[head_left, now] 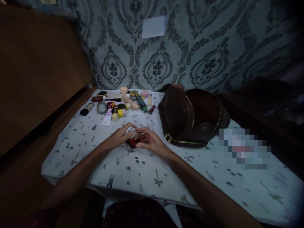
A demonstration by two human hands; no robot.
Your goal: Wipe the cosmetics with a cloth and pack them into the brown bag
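Apparently for steadiness, we clasp the small red container [132, 143] between left hand [121, 135] and right hand [153, 143], fingers closed around it, over the patterned cloth [99, 166], near the brown bag [175, 114].

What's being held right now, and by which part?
A small dark-red container, between both hands: right hand at its right side, left hand at its upper left. Exact contacts are unclear.
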